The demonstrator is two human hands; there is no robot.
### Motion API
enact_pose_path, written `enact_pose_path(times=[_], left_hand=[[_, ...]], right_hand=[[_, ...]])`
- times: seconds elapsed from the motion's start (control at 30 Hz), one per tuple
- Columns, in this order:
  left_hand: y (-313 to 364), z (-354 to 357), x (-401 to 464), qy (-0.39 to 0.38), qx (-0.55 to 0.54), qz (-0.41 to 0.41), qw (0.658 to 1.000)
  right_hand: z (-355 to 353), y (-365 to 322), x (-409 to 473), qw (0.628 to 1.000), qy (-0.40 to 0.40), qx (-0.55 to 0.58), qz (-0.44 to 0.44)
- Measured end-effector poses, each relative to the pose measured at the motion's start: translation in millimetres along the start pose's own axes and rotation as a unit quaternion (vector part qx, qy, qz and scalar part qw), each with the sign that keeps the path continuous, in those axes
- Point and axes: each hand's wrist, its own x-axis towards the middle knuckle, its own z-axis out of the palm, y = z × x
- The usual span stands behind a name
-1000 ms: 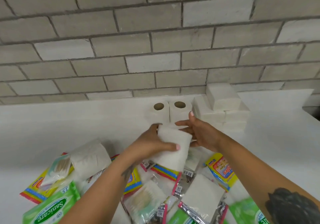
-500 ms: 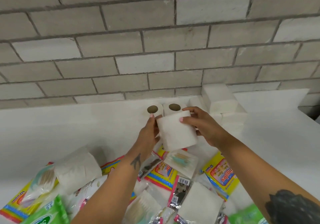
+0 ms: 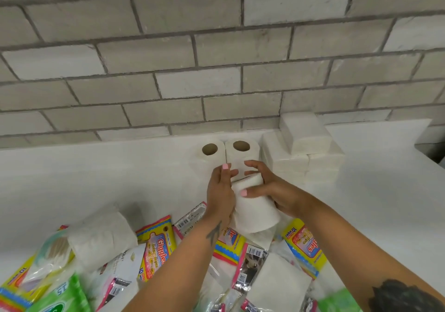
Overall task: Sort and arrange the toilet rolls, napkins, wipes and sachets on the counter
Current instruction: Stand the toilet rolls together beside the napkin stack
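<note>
While both hands cup it, the toilet roll (image 3: 255,205) looks light and squashy. Left hand (image 3: 220,191) and right hand (image 3: 272,188) curl their fingers (image 3: 250,192) round its sides; gripping there gently should avoid crushing it.

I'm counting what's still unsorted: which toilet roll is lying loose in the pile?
The toilet roll at lower left, on its side among the packets. Two upright rolls stand by the wall; both hands grip the held roll.

2 rolls (image 3: 226,155) stand left of, seemingly touching, napkin stack (image 3: 305,152).
</note>
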Motion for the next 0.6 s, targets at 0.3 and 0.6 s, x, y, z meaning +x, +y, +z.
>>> enact_pose_path(times=[0.3, 0.6], left_hand=[[16.9, -1.1, 5.5, -0.042, -0.023, 0.041, 0.998], [-40.3, -1.7, 6.4, -0.167, 0.474, 0.062, 0.862]], right_hand=[[-22.4, -16.4, -4.8, 1.0, -0.009, 0.002, -0.008], [-17.2, -20.1, 3.5, 0.969, 0.212, -0.068, -0.111]])
